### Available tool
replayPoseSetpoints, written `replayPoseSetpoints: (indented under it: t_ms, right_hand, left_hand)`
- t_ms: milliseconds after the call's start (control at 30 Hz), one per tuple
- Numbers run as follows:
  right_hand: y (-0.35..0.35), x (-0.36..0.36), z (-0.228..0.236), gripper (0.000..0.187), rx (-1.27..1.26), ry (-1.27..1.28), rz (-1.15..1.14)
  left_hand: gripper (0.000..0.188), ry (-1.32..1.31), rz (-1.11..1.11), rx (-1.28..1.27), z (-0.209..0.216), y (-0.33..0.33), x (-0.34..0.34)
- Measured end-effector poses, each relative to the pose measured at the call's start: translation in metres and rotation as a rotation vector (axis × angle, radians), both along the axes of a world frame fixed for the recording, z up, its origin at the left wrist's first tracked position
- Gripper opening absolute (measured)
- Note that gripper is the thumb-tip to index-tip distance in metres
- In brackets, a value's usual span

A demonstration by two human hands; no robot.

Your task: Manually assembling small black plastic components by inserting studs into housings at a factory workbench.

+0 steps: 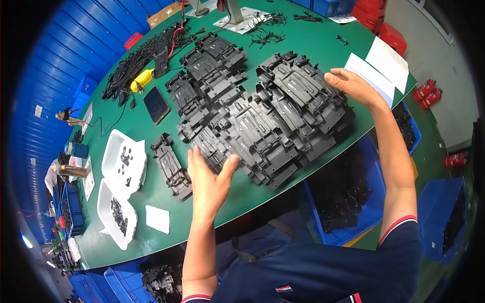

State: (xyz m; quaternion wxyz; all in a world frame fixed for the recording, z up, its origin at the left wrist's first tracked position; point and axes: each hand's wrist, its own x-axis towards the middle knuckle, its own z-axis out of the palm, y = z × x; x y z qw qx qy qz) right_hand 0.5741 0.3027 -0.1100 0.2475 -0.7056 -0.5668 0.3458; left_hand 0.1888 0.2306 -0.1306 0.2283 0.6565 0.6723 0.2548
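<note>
A large pile of black molded plastic parts [247, 126] covers the middle of the green table. At its near left edge is my left hand [209, 182], fingers stretched and thumb spread wide, with nothing in its grasp. One separate black plastic part [171, 166] lies just left of that hand. My right hand [356, 88] is at the pile's far right side, thumb and fingers apart, beside the stacked parts [298, 83]. Whether its fingertips touch them I cannot tell.
Two white trays [108, 161] with small black pieces, a white paper piece [157, 218] and a phone [156, 105] lie on the left. Behind are a yellow object [142, 80] and a heap of black strips [134, 68]. Blue bins [376, 187] stand below the table's near edge.
</note>
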Motion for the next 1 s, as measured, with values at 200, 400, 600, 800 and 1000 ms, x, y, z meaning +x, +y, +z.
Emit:
replayPoseSetpoints:
  t_ms: [200,400,600,800,1000]
  right_hand:
    - [0.017,0.000,-0.020,0.102,-0.085,-0.007,0.052]
    - [0.011,-0.008,0.006,0.109,-0.140,0.046,0.175]
    - [0.026,0.001,-0.013,0.062,-0.139,0.144,0.112]
    - [0.022,0.002,-0.013,0.074,-0.166,0.227,0.152]
    - [0.028,0.007,-0.023,0.068,-0.235,0.371,0.146]
  left_hand:
    - [0.118,-0.191,0.162,0.021,-0.034,0.024,0.000]
    - [0.115,-0.648,0.380,-0.155,-0.028,0.042,-0.003]
    - [0.075,-0.969,0.368,-0.199,-0.042,0.036,-0.022]
    - [0.030,-1.177,0.331,-0.157,-0.025,0.017,-0.028]
    - [0.027,-1.340,0.185,-0.254,-0.022,0.000,0.010]
